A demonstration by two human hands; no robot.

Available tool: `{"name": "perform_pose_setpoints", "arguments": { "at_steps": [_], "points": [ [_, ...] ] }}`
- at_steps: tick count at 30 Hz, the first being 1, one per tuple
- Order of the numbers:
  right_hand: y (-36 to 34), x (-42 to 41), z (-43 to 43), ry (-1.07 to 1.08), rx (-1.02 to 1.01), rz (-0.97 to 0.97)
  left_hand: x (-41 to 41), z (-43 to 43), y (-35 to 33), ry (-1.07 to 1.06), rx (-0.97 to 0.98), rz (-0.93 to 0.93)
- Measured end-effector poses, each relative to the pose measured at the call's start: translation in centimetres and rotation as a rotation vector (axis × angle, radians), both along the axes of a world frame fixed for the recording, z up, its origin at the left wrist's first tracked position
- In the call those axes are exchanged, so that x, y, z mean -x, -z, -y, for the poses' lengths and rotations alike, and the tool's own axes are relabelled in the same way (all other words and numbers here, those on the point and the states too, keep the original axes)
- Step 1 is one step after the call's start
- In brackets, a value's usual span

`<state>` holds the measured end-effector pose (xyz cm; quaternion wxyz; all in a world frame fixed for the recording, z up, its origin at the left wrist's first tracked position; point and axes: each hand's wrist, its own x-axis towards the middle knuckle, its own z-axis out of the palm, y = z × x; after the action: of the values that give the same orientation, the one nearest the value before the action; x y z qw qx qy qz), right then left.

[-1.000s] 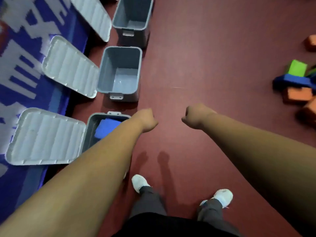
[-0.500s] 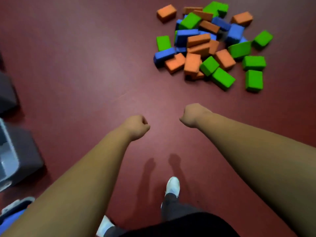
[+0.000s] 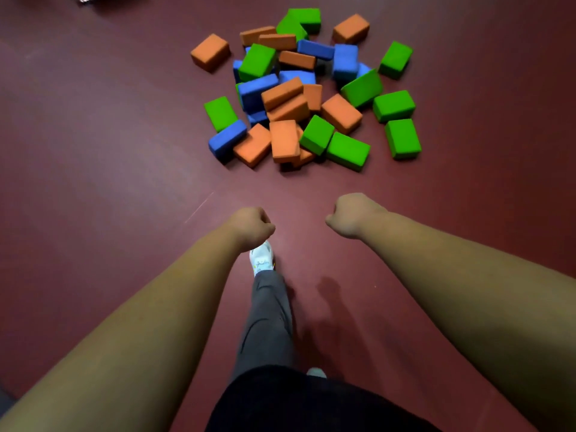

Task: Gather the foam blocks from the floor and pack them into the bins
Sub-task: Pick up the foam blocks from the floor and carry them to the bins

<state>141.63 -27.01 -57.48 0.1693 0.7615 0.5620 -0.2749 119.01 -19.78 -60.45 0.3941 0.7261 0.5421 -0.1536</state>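
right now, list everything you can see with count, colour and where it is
orange foam blocks: about twelve showing, orange, through the pile and its near edge, one apart at far left
green foam blocks: about ten, green, mostly on the pile's right and near sides
blue foam blocks: about eight showing, blue, mostly mid-pile, partly buried
floor: one, dark red, under everything
shoes: two, white, one just below the left hand, the other only a tip lower down
trouser leg: one, grey, bottom centre
left hand: one, curled in a fist, holds nothing, short of the pile
right hand: one, curled in a fist, holds nothing, beside the left
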Motion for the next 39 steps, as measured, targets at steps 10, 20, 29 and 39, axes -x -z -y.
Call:
{"name": "perform_pose_setpoints", "arguments": {
  "at_steps": [10, 20, 29, 39],
  "points": [
    [1.5, -2.7, -24.2, 0.027, 0.068, 0.007, -2.4, -25.4, 5.3, 0.012, 0.038, 0.001],
    [7.3, -4.1, -39.3, 0.152, 0.088, -0.157, -4.5, -40.0, 7.4, -0.069, 0.122, -0.037],
    [18.1, -13.5, -47.8, 0.272, 0.204, -0.280, -13.2, -47.5, 14.2, -0.174, 0.146, 0.011],
    [37.5, -21.9, -54.7, 0.920, 0.305, -0.536, -21.0, -52.9, 34.7, -0.474, 0.446, 0.014]
  ]
}}
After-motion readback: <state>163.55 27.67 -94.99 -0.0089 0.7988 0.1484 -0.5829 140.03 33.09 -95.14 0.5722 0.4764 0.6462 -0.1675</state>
